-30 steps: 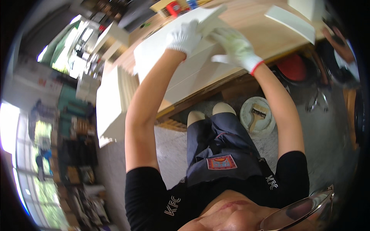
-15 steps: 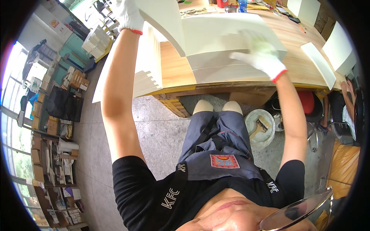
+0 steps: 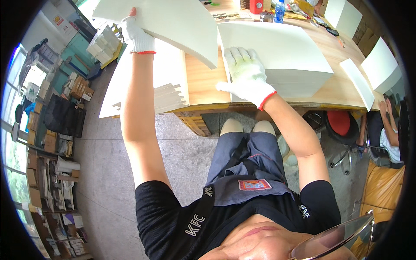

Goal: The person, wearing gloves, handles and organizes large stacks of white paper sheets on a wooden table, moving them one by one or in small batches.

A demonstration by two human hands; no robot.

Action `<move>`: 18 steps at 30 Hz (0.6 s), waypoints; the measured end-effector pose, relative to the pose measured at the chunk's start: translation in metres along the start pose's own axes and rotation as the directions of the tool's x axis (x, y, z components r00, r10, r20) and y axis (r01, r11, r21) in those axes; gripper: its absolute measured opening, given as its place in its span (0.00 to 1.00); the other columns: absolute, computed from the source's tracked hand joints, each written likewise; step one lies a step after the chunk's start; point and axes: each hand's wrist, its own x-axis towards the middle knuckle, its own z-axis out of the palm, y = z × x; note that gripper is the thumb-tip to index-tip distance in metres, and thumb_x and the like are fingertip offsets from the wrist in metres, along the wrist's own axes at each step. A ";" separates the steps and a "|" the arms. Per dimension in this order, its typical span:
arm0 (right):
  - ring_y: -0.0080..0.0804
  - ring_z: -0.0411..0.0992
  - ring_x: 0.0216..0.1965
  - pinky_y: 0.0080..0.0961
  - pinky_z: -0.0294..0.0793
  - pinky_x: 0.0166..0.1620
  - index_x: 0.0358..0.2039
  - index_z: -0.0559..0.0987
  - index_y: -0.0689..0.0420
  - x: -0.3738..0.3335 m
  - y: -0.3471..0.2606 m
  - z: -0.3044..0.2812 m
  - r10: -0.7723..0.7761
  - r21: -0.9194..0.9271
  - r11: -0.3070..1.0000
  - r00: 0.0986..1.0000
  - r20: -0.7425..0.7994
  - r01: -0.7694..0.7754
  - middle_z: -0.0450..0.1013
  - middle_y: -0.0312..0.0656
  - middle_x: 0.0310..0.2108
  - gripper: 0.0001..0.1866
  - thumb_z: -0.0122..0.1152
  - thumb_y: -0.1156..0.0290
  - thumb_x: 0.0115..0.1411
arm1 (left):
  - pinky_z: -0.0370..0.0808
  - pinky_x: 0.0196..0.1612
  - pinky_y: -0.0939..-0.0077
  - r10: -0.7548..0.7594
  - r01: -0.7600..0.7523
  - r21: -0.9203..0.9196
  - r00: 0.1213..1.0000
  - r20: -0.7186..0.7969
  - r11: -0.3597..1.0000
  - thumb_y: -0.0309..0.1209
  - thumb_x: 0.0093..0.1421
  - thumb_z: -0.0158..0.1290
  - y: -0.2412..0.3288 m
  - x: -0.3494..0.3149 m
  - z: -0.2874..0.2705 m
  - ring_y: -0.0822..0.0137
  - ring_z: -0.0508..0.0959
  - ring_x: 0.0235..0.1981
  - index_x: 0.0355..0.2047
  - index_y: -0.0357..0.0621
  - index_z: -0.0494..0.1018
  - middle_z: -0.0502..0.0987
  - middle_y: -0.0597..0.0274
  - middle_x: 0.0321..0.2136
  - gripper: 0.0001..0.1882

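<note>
My left hand (image 3: pixel 138 38), in a white glove with a red cuff, grips a large white sheet (image 3: pixel 169 21) by its near left part. A bare fingertip shows on top of the sheet; the other fingers are partly hidden. The sheet is raised and bends down at its right corner, over a fanned pile of white sheets (image 3: pixel 169 65) with stepped near edges. My right hand (image 3: pixel 248 73), gloved the same way with greenish stains, lies with fingers stretched out at the left end of a thick stack of white sheets (image 3: pixel 290 52). Nothing is gripped in it.
The wooden table (image 3: pixel 206 82) carries a blue bottle (image 3: pixel 279 12), a red container (image 3: pixel 256 6) and a narrow white strip (image 3: pixel 357 82). White blocks (image 3: pixel 382 65) stand at the right. Another person's hands (image 3: pixel 387 109) show at the right edge. A red-seated stool (image 3: pixel 340 123) stands below.
My right hand has swept left across the stack to its left end. My left hand has come slightly nearer, and the sheet it holds has shifted left off the stack.
</note>
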 end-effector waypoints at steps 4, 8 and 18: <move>0.48 0.58 0.67 0.48 0.50 0.69 0.67 0.60 0.61 0.000 -0.003 0.006 0.051 0.053 0.997 0.996 -0.079 -0.046 0.62 0.53 0.64 0.54 0.66 0.37 0.49 | 0.73 0.59 0.58 0.024 -0.025 -0.106 1.000 -0.015 0.994 0.39 0.66 0.52 0.003 0.015 -0.020 0.54 0.74 0.56 0.60 0.44 0.63 0.74 0.51 0.54 0.25; 0.51 0.62 0.64 0.47 0.61 0.66 0.70 0.57 0.56 0.034 -0.004 -0.024 -0.005 0.239 0.964 0.903 -0.430 0.119 0.62 0.53 0.64 0.50 0.67 0.44 0.54 | 0.72 0.58 0.59 0.082 -0.084 -0.186 0.997 -0.016 0.979 0.39 0.66 0.52 0.016 -0.024 0.016 0.55 0.74 0.56 0.60 0.41 0.65 0.74 0.51 0.53 0.25; 0.37 0.69 0.59 0.28 0.69 0.61 0.67 0.61 0.62 0.089 -0.028 -0.074 0.286 0.851 0.256 0.805 -0.519 0.458 0.68 0.50 0.60 0.31 0.49 0.84 0.62 | 0.73 0.57 0.63 -0.068 0.260 -0.293 0.843 0.534 0.920 0.37 0.63 0.59 0.155 -0.092 0.083 0.56 0.75 0.53 0.65 0.40 0.61 0.73 0.50 0.57 0.34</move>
